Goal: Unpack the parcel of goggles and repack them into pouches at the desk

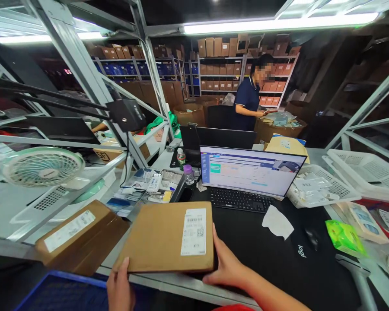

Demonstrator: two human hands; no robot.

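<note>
A flat cardboard box (162,235) with a white printed label (193,232) on its top is between my two hands at the desk's front edge. My left hand (119,285) grips its near left corner, fingertips on the cardboard. Against its right side, my right hand (228,261) holds the box with fingers along the edge and thumb near the front corner. The underside of the box is hidden. Left of it lies another labelled cardboard box (81,233), tilted and touched by neither hand.
Behind the box stand a keyboard (240,200) and a lit monitor (246,170). A scanner (356,272), mouse (311,239) and green packet (345,237) lie rightward. A fan (43,168) is at left, a blue crate (65,293) below. Beyond the desks stands a person (248,97).
</note>
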